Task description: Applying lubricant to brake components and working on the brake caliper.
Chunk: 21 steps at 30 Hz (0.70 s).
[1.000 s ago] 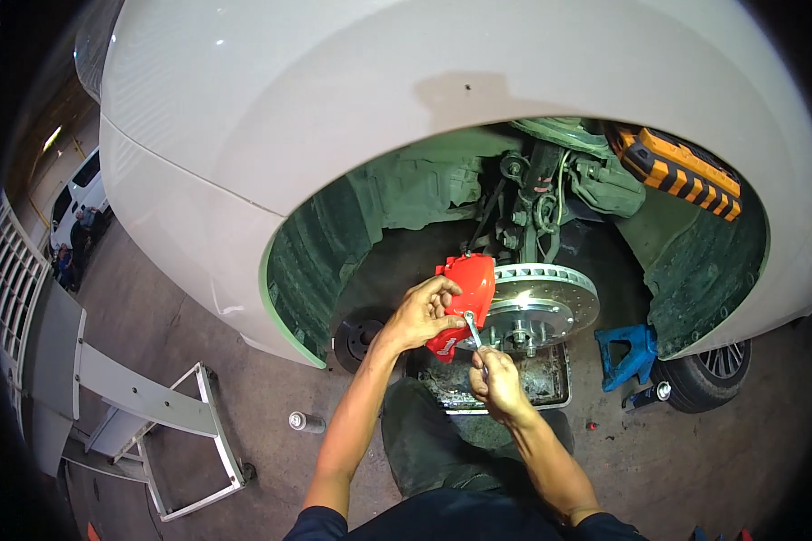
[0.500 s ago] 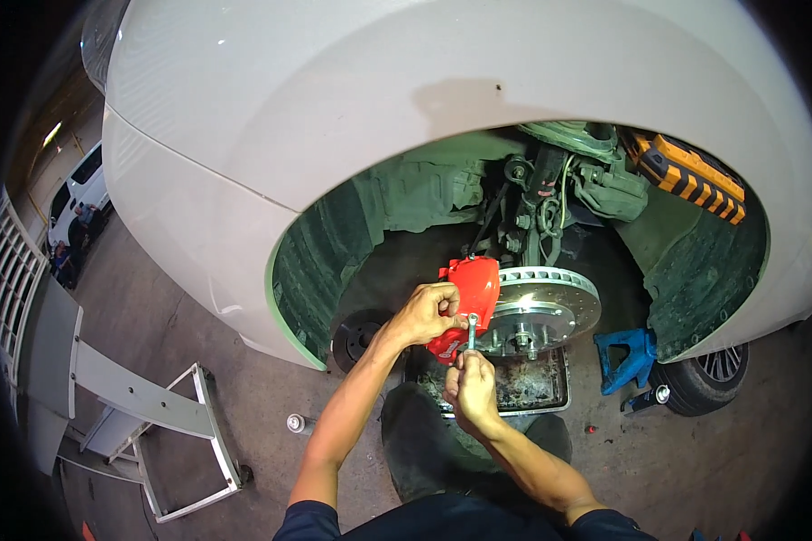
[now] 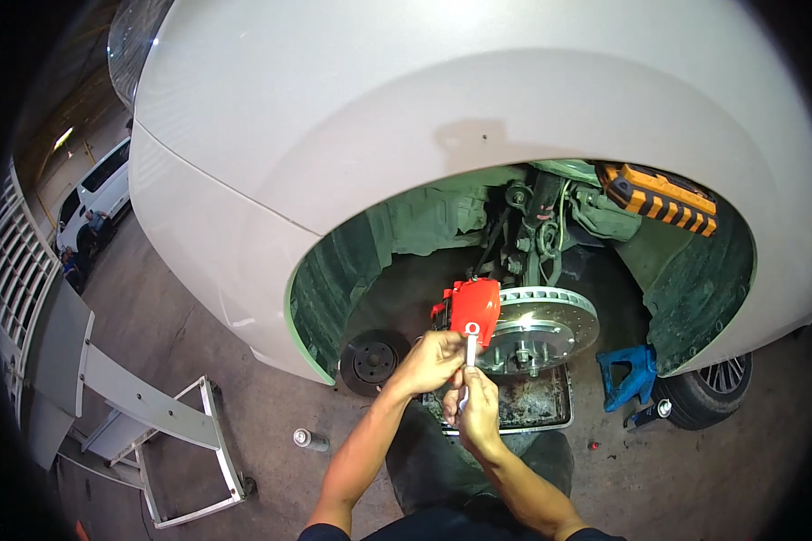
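A red brake caliper (image 3: 476, 305) sits over the left side of a shiny brake disc (image 3: 564, 317) inside the wheel arch. My right hand (image 3: 478, 403) is closed around the shank of a ring-ended wrench (image 3: 471, 352). The wrench points away from me, its ring overlapping the caliper's near face; whether it touches is unclear. My left hand (image 3: 431, 362) is just left of the wrench, below the caliper. Its fingers are curled in, the fingertips close against the shank, and what they pinch is hidden.
Beneath the disc lies a grimy metal tray (image 3: 564, 397). Rightward are a blue stand (image 3: 624, 374), a spray can (image 3: 650, 413) and a wheel (image 3: 717, 392). Another disc (image 3: 370, 361) and can (image 3: 311, 440) lie left, near a white-framed rack (image 3: 230, 460). An orange-black light (image 3: 663, 198) hangs in the arch.
The view has shifted, so the car and caliper appear lower. Against the caliper, both hands have drawn back toward me, and the wrench's ring now shows broad and bright.
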Available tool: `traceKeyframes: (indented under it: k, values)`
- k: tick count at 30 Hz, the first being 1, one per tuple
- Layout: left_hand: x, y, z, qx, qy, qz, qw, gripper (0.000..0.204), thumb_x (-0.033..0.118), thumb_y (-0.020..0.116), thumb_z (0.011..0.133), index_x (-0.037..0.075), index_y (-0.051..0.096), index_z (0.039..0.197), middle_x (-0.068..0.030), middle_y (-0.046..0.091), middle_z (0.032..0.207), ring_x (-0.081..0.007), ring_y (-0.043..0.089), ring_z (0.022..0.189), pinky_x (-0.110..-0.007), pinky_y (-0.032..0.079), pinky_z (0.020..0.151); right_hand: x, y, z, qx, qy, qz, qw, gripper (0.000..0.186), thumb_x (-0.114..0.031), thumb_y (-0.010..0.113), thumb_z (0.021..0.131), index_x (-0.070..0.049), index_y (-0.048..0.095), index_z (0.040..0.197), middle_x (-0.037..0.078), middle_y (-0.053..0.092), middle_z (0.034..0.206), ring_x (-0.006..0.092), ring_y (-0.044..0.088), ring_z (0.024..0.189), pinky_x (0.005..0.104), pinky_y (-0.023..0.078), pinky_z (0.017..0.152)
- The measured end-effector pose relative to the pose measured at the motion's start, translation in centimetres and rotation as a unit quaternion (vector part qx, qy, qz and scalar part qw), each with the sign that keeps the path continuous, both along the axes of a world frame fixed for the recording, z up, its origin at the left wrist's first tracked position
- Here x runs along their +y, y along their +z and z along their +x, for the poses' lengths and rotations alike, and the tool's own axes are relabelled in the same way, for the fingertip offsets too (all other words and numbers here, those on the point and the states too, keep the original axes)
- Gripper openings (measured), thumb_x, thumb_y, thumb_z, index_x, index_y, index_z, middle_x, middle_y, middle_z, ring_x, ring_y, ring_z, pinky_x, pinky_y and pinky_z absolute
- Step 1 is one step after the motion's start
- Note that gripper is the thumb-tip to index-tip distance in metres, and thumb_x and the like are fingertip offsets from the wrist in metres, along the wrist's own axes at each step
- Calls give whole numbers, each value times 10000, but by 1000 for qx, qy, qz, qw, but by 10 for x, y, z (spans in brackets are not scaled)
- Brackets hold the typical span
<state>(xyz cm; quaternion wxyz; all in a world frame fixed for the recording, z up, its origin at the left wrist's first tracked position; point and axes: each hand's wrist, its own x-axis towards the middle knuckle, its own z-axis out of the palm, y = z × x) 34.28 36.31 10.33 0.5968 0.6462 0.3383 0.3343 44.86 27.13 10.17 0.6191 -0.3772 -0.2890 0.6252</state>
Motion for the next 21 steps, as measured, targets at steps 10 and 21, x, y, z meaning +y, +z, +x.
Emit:
traceKeyframes:
  k: [10, 21]
  values:
    - [80, 65, 8, -60, 49, 71, 994, 255, 228, 444, 1051, 57, 555, 899, -18, 592, 744, -99, 581, 634, -241, 475, 605, 66, 37, 60, -505, -152, 223, 820, 297, -200, 518, 979, 30, 604, 813, 187, 615, 685, 403, 597, 622, 452, 483, 609]
    - [232, 61, 26, 477, -231, 263, 806, 391, 464, 689, 859, 92, 770, 950, -65, 728, 802, -214, 659, 782, -366, 504, 712, 166, 27, 130, -575, -376, 247, 683, 228, -168, 546, 939, 22, 585, 820, 208, 608, 822, 398, 570, 806, 473, 454, 729]
